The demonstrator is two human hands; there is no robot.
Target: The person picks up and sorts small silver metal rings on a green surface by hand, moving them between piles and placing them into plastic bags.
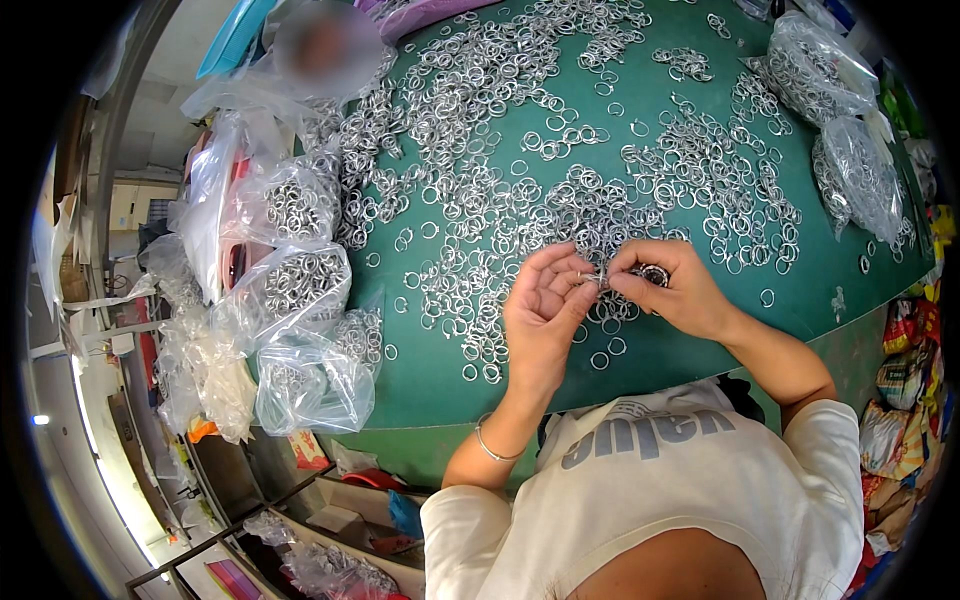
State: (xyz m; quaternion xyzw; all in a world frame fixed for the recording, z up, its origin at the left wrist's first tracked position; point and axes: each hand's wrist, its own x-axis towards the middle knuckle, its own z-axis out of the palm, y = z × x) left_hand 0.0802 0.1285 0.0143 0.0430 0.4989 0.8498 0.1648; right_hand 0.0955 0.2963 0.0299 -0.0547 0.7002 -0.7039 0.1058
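Note:
Many small silvery metal rings (480, 90) lie loose over the green table (420, 370), with a thicker heap (590, 205) just beyond my hands. My left hand (545, 305) is palm up, its thumb and fingers pinched at a small metal ring whose shape is mostly hidden. Against those fingertips, my right hand (680, 290) pinches with thumb and forefinger. A bunch of metal rings (654, 273) is tucked in the curled fingers of my right hand. Two loose rings (607, 352) lie on the table just below the hands.
Clear plastic bags of rings (305, 280) line the table's left edge. More filled bags (860, 165) stand at the far right. A blurred person (325, 50) is at the far left. Below left is an open drawer or shelf (340, 510) with bags; colourful packages (890, 430) are piled at right.

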